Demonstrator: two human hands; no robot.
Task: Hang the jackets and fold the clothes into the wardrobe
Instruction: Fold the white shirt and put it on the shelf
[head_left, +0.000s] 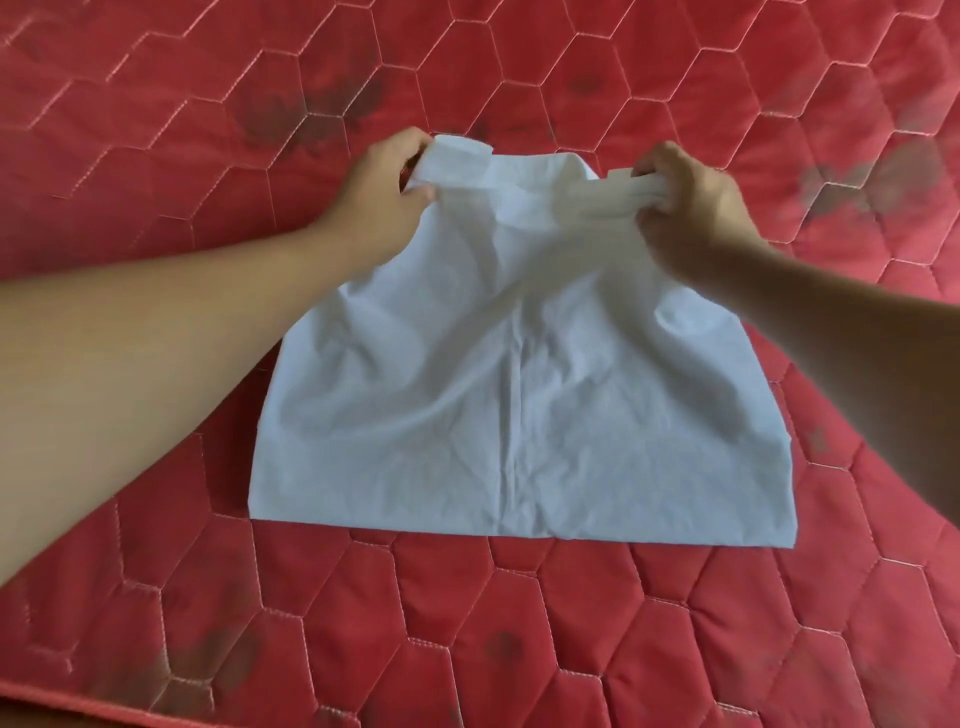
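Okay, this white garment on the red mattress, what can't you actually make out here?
- Head view: far corners of the white garment, covered by the left hand and right hand gripping them.
- Head view: its underside, hidden by its own top layer.
- Head view: red mattress, cut off at top and sides.
- Head view: the wardrobe and jackets, outside the frame.

Bright, soft daylight, no hard glare. My left forearm (156, 338) is lit way brighter than my right forearm (857, 353). Faint shadows on the white cloth (519, 405). My right hand (691, 213) looks a bit blurred, and the mattress (156, 130) stitching bends near the edges.
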